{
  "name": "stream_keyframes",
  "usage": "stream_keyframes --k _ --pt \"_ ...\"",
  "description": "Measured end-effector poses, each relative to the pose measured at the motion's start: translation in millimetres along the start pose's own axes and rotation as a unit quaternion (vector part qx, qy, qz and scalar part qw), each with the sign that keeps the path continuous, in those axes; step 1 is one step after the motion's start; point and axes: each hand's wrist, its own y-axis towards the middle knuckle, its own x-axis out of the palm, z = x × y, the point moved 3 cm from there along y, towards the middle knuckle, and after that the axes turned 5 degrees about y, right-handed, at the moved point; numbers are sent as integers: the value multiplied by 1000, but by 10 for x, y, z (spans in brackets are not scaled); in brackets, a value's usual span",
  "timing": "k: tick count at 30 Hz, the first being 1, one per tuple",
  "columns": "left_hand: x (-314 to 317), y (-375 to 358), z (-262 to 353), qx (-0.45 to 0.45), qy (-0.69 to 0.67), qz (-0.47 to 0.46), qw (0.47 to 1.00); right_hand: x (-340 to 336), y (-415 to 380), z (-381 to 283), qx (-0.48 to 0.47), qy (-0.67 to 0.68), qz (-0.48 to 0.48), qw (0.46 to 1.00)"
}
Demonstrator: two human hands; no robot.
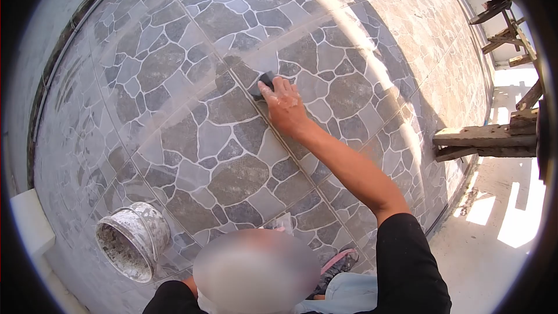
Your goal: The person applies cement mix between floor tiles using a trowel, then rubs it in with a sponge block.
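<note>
My right hand point(286, 103) reaches out over the stone-patterned tiles point(238, 177), fingers closed on a small dark grey block point(256, 90). The block rests against the tile surface beside a long straight joint. Pale residue marks the back of the hand and the fingers. Of my left side only a black sleeve point(170, 299) and a bit of arm show at the bottom edge; the left hand is out of sight. A blurred oval hides part of the bottom centre.
At the lower left is a whitish, residue-caked bucket point(135, 241). Rough wooden beams point(485, 137) jut in from the right. Near the bottom centre lie a pink strap point(337, 260) and dark plastic. A pale wall point(52, 20) runs along the left.
</note>
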Motion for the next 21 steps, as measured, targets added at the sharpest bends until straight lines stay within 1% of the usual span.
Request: stream_keyframes --k 3,4,5,6,7,8,9,10,11,12,13,14,15,16,17,18,19,20,21 --pt "-82 13 54 -16 -13 -12 1000 -145 -51 425 -159 97 4 982" --pt "-77 -2 52 -25 -22 -11 999 -256 123 895 -17 7 23 1000" --pt "-52 -3 61 -33 -24 -3 999 -324 272 1387 136 -91 53 985" --pt "-58 -3 91 -10 4 -5 1000 -445 333 1771 277 -122 22 953" --pt "-80 17 115 17 34 -6 999 -538 356 1804 293 -112 60 948" --pt "-109 39 100 19 34 0 999 -642 428 1802 307 -103 102 941" --pt "-92 33 66 12 44 -20 999 -704 474 1445 221 -50 108 968" --pt "-44 31 24 6 53 -43 998 -652 407 980 134 2 111 985" --pt "-12 24 -34 23 57 -39 997 -616 319 407 37 47 86 995" --pt "18 -12 -52 27 60 -54 996 -535 187 -165 -34 125 35 991" --pt "25 -11 -67 23 44 -29 998 -398 20 -660 -135 180 -23 974" --pt "25 15 -86 23 29 -12 999 -280 -136 -1062 -229 260 -45 937" --pt "60 52 -89 38 34 -42 998 -260 -225 -1360 -271 288 -68 916" --pt "66 44 -95 22 3 1 1000 -168 -178 -1303 -245 272 -65 928" --pt "43 -17 -102 -2 -27 45 999 -58 -136 -1181 -192 242 -59 949" --pt "47 -22 -97 0 -22 22 1000 21 -77 -1001 -146 215 -52 964" --pt "35 26 -83 26 2 42 999 -73 -29 -497 -73 214 -10 974" --pt "-8 15 -71 51 25 65 996 -174 -38 121 -40 156 38 986" --pt "-11 -1 -93 13 29 50 998 -324 -166 786 56 88 47 993"
